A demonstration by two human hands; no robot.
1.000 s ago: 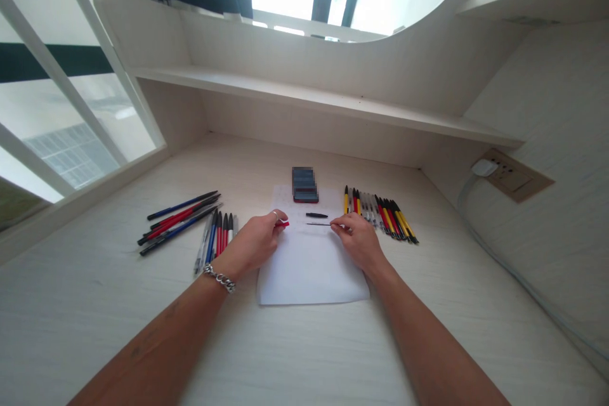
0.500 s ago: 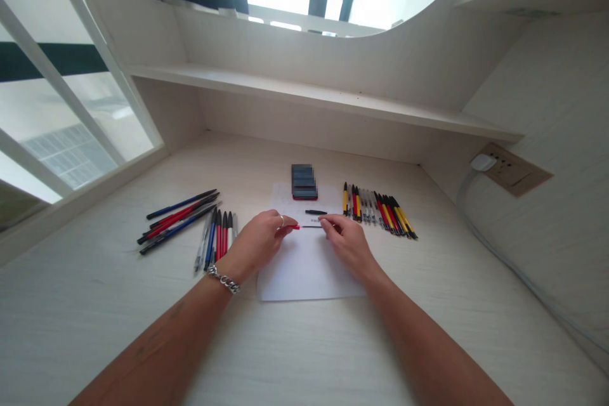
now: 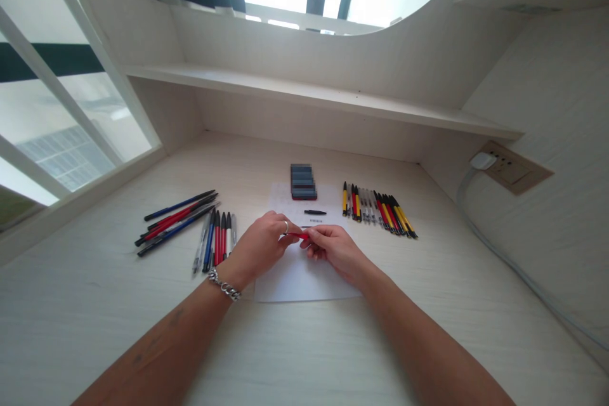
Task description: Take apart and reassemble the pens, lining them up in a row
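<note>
My left hand (image 3: 264, 242) and my right hand (image 3: 333, 246) meet above a white sheet of paper (image 3: 304, 279) on the desk. Between their closed fingertips is a red pen barrel (image 3: 302, 236), pinched from both ends. The thin refill held earlier by my right hand is hidden, apparently inside the barrel. A small black pen piece (image 3: 314, 212) and a tiny spring (image 3: 316, 221) lie on the paper just beyond my fingers.
A phone (image 3: 303, 181) lies at the paper's far edge. A neat row of yellow, red and clear pens (image 3: 378, 210) lies to the right. Loose blue, red and black pens (image 3: 190, 226) lie to the left. A wall socket with a plug (image 3: 504, 169) is at the right.
My hands have come together. The thin refill in my right hand has gone into the red barrel held by my left hand, and both moved slightly nearer to me.
</note>
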